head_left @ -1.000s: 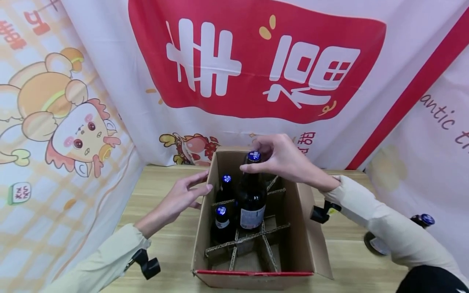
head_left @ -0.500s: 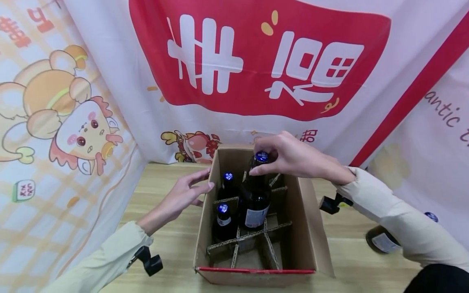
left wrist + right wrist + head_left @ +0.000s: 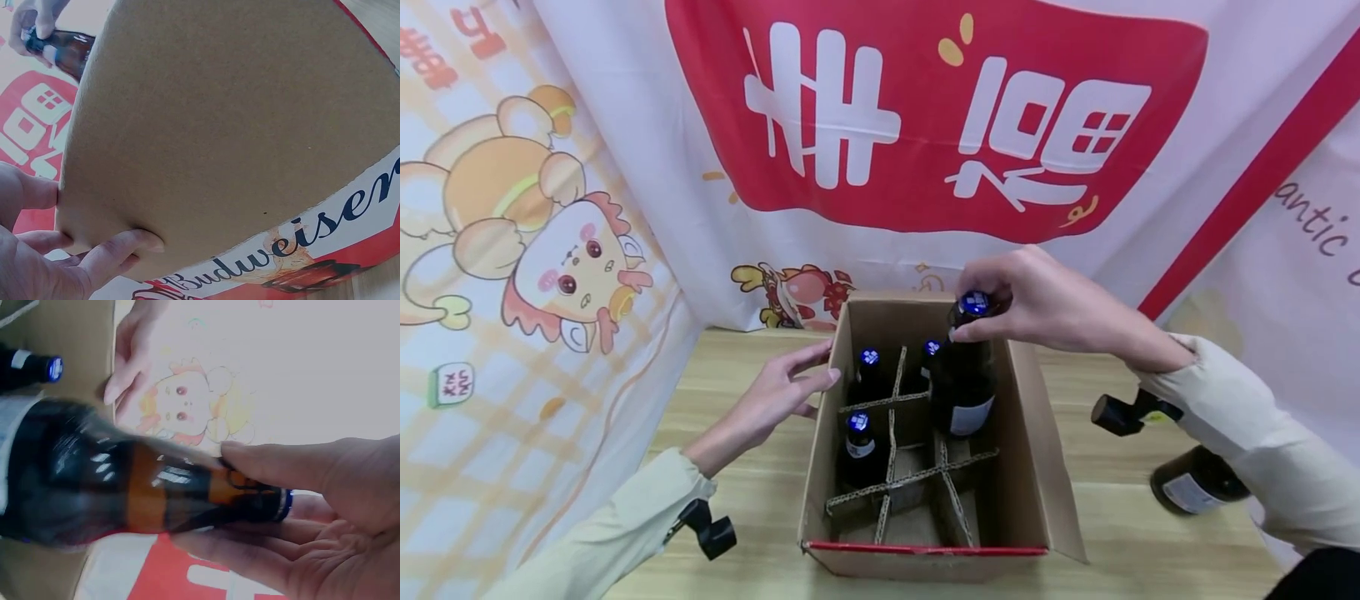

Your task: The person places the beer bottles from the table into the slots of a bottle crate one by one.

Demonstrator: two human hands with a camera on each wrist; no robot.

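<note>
An uncovered cardboard beer carton (image 3: 925, 567) with crossed cardboard dividers (image 3: 910, 479) stands on the table. My right hand (image 3: 1045, 304) grips a dark brown beer bottle (image 3: 961, 375) by its neck, just below the blue cap, over the right compartments; its lower end is within the carton. The right wrist view shows thumb and fingers on either side of the bottle neck (image 3: 187, 487). My left hand (image 3: 767, 404) rests against the carton's left side, thumb near the rim; in the left wrist view its fingers (image 3: 115, 253) press the brown cardboard (image 3: 231, 125) near one edge.
Blue-capped bottles stand in the carton at back left (image 3: 868, 375), front left (image 3: 859, 450) and back middle (image 3: 929, 362). Another bottle (image 3: 1195, 482) is on the table by my right sleeve. A flap (image 3: 1052, 467) sticks out on the carton's right. Printed cloth (image 3: 850, 242) hangs behind.
My right hand has carried the bottle rightward from the middle column to the right side, uncovering the back-middle bottle. My left hand stays at the carton's side.
</note>
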